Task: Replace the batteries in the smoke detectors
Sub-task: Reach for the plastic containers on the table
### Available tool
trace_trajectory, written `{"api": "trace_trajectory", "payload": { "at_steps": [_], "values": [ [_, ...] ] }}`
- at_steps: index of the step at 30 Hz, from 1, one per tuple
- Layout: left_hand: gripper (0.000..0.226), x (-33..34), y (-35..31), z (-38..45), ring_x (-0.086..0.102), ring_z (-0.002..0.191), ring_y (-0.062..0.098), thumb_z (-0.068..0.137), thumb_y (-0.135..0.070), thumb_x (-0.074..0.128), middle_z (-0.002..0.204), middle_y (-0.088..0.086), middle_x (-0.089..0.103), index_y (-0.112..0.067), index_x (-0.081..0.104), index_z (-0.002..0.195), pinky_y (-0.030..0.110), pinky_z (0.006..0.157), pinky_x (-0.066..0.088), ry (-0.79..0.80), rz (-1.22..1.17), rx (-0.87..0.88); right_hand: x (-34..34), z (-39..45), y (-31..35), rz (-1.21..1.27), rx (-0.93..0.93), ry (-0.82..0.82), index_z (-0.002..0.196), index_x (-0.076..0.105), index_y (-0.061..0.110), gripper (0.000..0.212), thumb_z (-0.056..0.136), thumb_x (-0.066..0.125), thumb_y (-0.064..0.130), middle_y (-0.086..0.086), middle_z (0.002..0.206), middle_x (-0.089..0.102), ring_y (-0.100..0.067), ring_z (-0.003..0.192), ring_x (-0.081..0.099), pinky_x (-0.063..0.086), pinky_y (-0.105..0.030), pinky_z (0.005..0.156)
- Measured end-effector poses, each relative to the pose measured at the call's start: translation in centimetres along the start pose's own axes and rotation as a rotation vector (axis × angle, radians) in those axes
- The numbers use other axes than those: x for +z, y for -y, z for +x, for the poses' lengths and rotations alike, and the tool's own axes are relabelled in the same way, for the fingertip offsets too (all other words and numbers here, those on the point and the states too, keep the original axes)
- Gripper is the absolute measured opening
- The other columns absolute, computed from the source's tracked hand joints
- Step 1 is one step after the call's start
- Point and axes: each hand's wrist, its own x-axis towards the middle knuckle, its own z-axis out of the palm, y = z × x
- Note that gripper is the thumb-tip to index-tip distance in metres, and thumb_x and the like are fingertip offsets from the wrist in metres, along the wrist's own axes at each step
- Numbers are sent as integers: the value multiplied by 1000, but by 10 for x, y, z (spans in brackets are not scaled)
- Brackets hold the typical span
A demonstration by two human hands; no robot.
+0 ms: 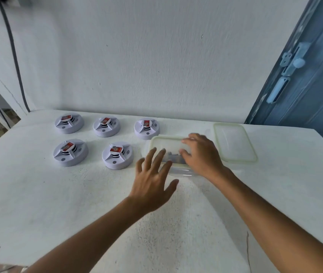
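Note:
Several white smoke detectors with red labels stand in two rows on the white table; the nearest one is just left of a clear plastic container. Dark batteries lie inside the container. My right hand reaches into the container over its near right side, fingers curled above the batteries; whether it grips one is unclear. My left hand hovers at the container's near left corner, fingers spread and holding nothing.
The container's clear lid lies flat to its right. A white wall rises behind the table. A blue door stands at the right, and a black cable runs down the wall at the left.

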Motion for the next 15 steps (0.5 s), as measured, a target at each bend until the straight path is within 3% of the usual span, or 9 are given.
{"api": "trace_trajectory", "payload": {
  "at_steps": [3,4,6,9,11,13,15],
  "values": [
    [73,-4,-7,-6,-15,148,36,91,-70,18,161,10,-18,-35,8,154,54,112,26,204,-33,-199,9,-10,-1,-71,-36,28,136,52,13,46,99,42,39,-8,141,50,-24,132,41,29,-36,110],
    [73,-6,-6,-6,-20,146,35,91,-70,18,158,8,-29,-39,-3,153,54,113,25,261,-68,-243,11,-13,1,-92,-29,12,138,50,14,49,100,39,42,-8,142,49,-25,133,40,29,-36,111],
    [68,-13,-4,-3,-16,147,36,93,-67,22,155,6,-35,-45,-7,151,55,112,27,302,-143,-301,14,-19,6,-186,7,10,139,48,17,53,99,33,49,-8,141,50,-26,131,40,32,-38,108],
    [62,-16,7,9,-5,148,38,96,-62,25,159,8,-26,-48,1,150,56,112,25,319,-280,-381,14,-32,16,-302,26,-14,131,54,18,54,98,29,53,-7,123,58,-25,113,49,40,-37,90],
    [59,-18,13,19,4,147,41,97,-58,24,162,17,-4,-45,4,151,55,114,21,344,-352,-401,15,-45,23,-312,-16,-117,111,68,16,48,95,38,50,-8,98,64,-24,90,56,43,-35,72],
    [58,-21,18,32,27,141,38,100,-52,26,150,23,31,-39,6,153,48,109,30,363,-404,-372,19,-57,27,-296,-69,-207,91,73,16,42,87,46,48,-5,79,63,-21,72,56,39,-32,60],
    [59,-26,21,45,48,124,33,102,-45,33,145,20,42,-33,7,154,39,95,42,420,-484,-351,19,-64,26,-213,-116,-239,83,73,17,39,85,47,45,-1,74,62,-19,68,56,34,-28,58]
  ]
}}
